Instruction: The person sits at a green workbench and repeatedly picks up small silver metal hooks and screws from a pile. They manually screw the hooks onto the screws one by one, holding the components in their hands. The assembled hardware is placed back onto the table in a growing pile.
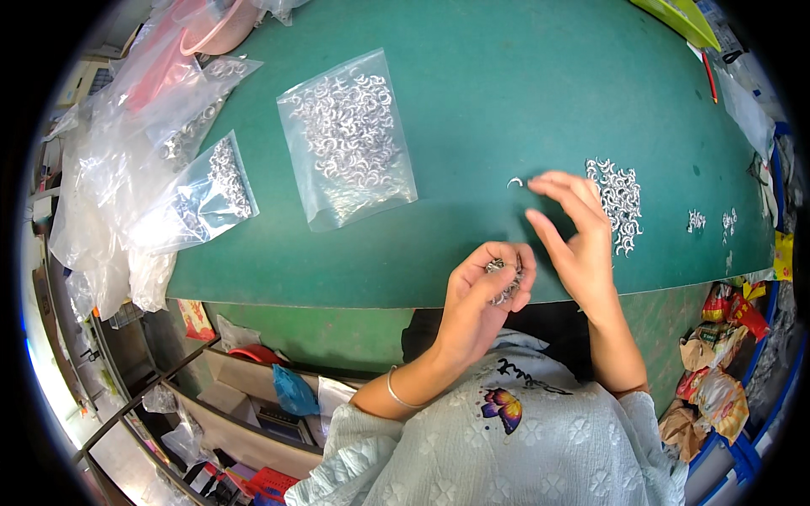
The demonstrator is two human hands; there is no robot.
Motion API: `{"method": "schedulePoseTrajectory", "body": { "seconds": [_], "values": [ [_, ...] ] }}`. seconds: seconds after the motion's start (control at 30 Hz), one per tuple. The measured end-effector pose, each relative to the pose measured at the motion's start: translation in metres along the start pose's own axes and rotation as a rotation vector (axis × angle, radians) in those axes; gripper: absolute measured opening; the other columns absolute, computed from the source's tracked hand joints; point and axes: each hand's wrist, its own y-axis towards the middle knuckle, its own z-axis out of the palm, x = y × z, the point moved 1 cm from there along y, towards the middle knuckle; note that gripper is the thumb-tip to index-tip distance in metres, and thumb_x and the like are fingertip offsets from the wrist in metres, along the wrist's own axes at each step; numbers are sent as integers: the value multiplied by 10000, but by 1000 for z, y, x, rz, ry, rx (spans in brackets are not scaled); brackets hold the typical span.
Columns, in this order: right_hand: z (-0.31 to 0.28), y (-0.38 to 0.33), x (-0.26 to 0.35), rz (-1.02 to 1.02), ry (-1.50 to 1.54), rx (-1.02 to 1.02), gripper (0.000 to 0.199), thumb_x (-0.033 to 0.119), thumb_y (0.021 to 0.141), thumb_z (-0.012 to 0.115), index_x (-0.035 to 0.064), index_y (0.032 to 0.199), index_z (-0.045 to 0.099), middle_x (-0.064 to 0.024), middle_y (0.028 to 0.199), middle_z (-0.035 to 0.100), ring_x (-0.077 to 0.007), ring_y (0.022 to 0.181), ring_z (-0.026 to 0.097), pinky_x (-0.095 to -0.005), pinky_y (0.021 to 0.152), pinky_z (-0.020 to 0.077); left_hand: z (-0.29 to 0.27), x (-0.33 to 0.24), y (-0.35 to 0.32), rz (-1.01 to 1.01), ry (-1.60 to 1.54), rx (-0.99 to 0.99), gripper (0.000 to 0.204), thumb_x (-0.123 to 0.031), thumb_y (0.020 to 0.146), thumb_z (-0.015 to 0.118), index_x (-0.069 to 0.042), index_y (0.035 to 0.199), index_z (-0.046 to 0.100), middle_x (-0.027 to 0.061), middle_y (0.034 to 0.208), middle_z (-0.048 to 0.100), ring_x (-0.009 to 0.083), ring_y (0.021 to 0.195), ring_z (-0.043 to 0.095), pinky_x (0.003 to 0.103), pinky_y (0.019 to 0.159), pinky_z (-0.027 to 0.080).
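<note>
- Left hand, grip closed: I cup a bunch of small metal rings over the green table's near edge.
- Right hand, fingertips pinching toward one loose ring: empty, I judge.
- Rings: light, stiff, slippery; pinch across the arc.
- Ring pile just right of the loose ring.

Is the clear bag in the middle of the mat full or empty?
Partly full: the clear bag lies flat with small silver rings spread inside.

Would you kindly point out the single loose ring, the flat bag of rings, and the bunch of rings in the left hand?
single loose ring [515, 181], head view, middle of its curve.
flat bag of rings [348, 135], head view, centre of the bag.
bunch of rings [504, 282], head view, the part showing between the fingers.
</note>
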Motion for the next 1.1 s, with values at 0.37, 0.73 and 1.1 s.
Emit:
{"method": "schedulePoseTrajectory", "body": {
  "seconds": [0.37, 0.73, 1.1],
  "values": [
    [12, 4, -11, 5, -93, -38, 78, 10, 711, 630, 11, 759, 569, -77, 810, 570, -247, 767, 505, -315, 690, 393, -3, 0, -3, 20, 163, -83, 144, -69, 838, 538, -15, 971, 545, 54, 811, 512, 91, 625, 433, 198, 507, 332],
    [-8, -35, 6, 391, 686, 83, 87, -74, 767, 581, -8, 823, 583, -12, 743, 535, -71, 671, 422, -201, 611, 368, 3, 14, 7, 237, 543, -130, 163, 31, 796, 585, 1, 955, 577, -8, 769, 503, 23, 606, 406, 167, 504, 318],
    [-22, -45, 11, 343, 707, 23, 89, -82, 760, 595, -30, 833, 598, -23, 729, 523, -75, 665, 436, -203, 611, 371, 5, 14, 3, 103, 430, -66, 78, -46, 813, 610, 11, 864, 594, -18, 751, 517, 24, 619, 422, 161, 514, 334]
  ]
}}
